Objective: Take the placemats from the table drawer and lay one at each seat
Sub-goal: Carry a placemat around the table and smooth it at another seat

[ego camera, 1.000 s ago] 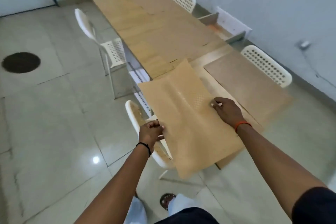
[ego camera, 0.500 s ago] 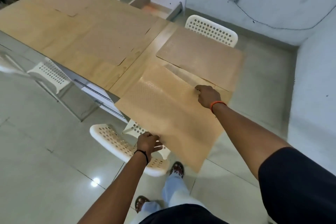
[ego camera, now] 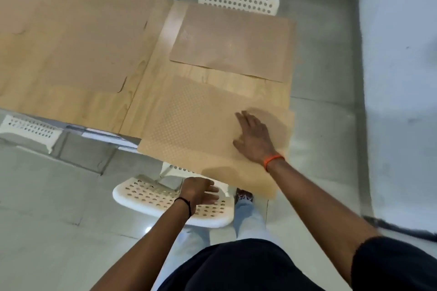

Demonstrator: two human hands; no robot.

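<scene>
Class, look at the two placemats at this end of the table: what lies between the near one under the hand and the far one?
In the head view, only a bare strip of wooden table separates the near placemat from the far placemat.

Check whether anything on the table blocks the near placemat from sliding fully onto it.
Nothing visible does. The right hand lies flat on the near placemat, which overhangs the table edge. Bare wood separates it from the far placemat.
</scene>
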